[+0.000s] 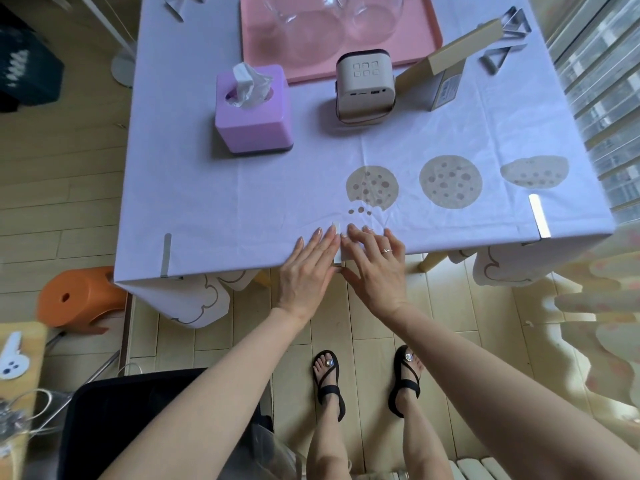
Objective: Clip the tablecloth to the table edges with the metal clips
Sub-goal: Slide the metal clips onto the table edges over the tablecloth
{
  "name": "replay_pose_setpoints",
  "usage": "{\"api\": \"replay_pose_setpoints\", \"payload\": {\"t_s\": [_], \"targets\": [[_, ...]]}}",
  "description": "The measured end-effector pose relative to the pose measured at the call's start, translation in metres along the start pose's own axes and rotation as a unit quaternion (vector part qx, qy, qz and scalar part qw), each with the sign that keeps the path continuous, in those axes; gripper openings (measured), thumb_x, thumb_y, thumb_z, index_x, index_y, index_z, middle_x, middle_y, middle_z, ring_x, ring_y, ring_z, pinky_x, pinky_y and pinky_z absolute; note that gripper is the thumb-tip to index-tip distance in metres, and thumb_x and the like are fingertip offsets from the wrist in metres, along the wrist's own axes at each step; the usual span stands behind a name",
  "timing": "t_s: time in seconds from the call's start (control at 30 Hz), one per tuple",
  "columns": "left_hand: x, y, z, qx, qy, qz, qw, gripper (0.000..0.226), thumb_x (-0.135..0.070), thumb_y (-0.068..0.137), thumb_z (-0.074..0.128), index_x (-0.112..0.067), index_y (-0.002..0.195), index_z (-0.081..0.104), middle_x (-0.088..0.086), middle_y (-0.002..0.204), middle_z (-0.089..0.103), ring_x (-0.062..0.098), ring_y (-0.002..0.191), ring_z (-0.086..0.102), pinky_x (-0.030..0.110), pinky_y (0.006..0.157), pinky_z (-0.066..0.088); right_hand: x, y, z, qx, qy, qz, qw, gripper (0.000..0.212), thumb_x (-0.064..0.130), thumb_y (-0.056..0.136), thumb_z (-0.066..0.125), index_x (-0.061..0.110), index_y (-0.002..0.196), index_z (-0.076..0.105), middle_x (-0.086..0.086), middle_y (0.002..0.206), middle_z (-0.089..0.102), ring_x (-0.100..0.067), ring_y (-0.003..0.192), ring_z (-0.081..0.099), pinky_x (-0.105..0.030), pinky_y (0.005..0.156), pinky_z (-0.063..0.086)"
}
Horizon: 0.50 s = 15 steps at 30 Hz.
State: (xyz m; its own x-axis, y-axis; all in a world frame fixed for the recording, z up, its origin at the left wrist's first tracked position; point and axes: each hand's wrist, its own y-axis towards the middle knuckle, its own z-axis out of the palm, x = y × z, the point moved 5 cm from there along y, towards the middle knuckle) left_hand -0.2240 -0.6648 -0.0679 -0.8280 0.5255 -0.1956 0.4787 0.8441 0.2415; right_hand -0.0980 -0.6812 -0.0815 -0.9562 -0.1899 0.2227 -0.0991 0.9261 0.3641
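Left hand [309, 261] flat, grip apart | right hand [375, 263] flat, grip apart | metal clip [337, 252] between them, on tablecloth [277, 202] edge

Lighting: soft daylight, moderately bright, entering from the window [595, 84] on the right side. Panes there are overexposed, detail washed out. The tablecloth [242, 202] is evenly lit with a faint lilac cast. Shadows are weak and diffuse; the tissue box [251, 112] and the small speaker [363, 84] cast short soft shadows toward the left. Bright glare on the metal clip [539, 216] at the near right corner; the clip [166, 254] at the near left corner is dull grey. Strong wide-angle distortion: worktop edges bow, floor boards curve toward the frame margins. The curtain [599, 306] at right is blurred, out of focus. Lower left corner dark, soft.
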Motion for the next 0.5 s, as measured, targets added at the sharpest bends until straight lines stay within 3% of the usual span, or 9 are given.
{"api": "replay_pose_setpoints", "payload": {"t_s": [0.2,0.27,0.37,0.5], "targets": [[-0.0021,0.0048,0.0027,-0.031,-0.012,-0.017,0.999,0.047,-0.010,0.071,0.078,-0.011,0.116,0.067,0.004,0.123,0.063,0.022,0.110,0.063,0.040,0.088,0.055,0.0012,0.0036,-0.0007,-0.023,-0.009,0.004,1.000,0.039,0.032,0.081,0.068,0.019,0.117,0.061,0.000,0.122,0.061,-0.018,0.111,0.046,-0.041,0.099,0.031],[-0.0025,0.0064,0.0029,-0.039,-0.004,-0.013,0.999,0.035,-0.011,0.079,0.066,-0.011,0.113,0.068,0.004,0.122,0.064,0.022,0.108,0.064,0.039,0.085,0.056,0.0014,0.0043,-0.0010,-0.028,-0.010,0.006,1.000,0.039,0.031,0.079,0.072,0.019,0.115,0.062,0.000,0.120,0.062,-0.018,0.110,0.046,-0.040,0.099,0.031],[-0.0025,0.0075,0.0030,-0.031,-0.001,-0.014,0.999,0.035,-0.016,0.084,0.050,-0.011,0.113,0.068,0.004,0.121,0.065,0.021,0.107,0.064,0.039,0.083,0.056,0.0024,0.0048,-0.0010,-0.025,-0.015,0.006,1.000,0.040,0.029,0.076,0.075,0.018,0.113,0.064,0.000,0.119,0.063,-0.017,0.110,0.044,-0.040,0.099,0.030],[-0.0024,0.0073,0.0032,-0.008,-0.016,-0.023,1.000,0.044,-0.008,0.072,0.075,-0.010,0.115,0.067,0.005,0.123,0.064,0.023,0.109,0.063,0.041,0.086,0.055,0.0026,0.0051,-0.0012,-0.009,-0.010,0.011,1.000,0.041,0.030,0.074,0.077,0.017,0.111,0.063,-0.001,0.119,0.062,-0.017,0.108,0.044,-0.040,0.098,0.030]]}}
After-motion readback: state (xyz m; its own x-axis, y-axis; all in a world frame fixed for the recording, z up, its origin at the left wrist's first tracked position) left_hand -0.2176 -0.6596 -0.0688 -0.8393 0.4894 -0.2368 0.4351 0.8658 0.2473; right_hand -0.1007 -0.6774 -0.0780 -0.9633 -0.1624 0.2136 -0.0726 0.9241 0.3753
